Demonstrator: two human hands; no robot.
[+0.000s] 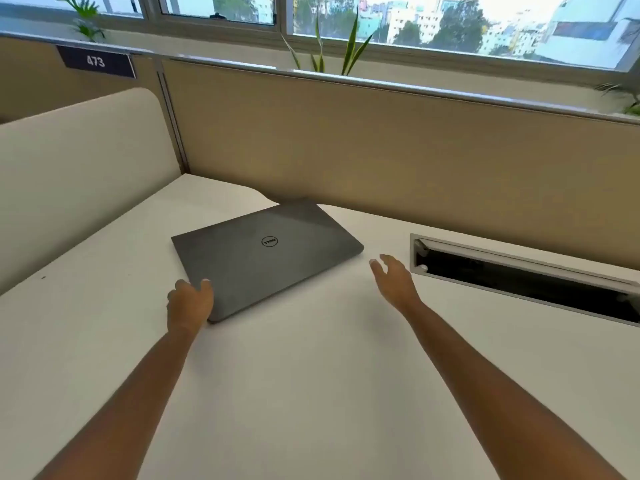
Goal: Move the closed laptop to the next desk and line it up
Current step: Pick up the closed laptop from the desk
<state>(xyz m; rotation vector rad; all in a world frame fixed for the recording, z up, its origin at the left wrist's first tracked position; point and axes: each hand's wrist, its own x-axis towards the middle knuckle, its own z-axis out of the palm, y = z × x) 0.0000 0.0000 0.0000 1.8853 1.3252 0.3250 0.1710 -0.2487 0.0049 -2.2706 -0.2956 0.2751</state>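
Head view — closed laptop (266,254) reads "Dell"; partition sign (96,61) "473".

Head view looks down, close over the desk (311,393), facing windows (450,26).

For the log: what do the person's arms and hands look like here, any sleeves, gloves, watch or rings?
Both forearms are bare as far as the frame shows, with no sleeve in view. The left hand and right hand wear no gloves. No watch, bracelet or band shows at either wrist. No rings are visible, though the fingers are small and slightly blurred.
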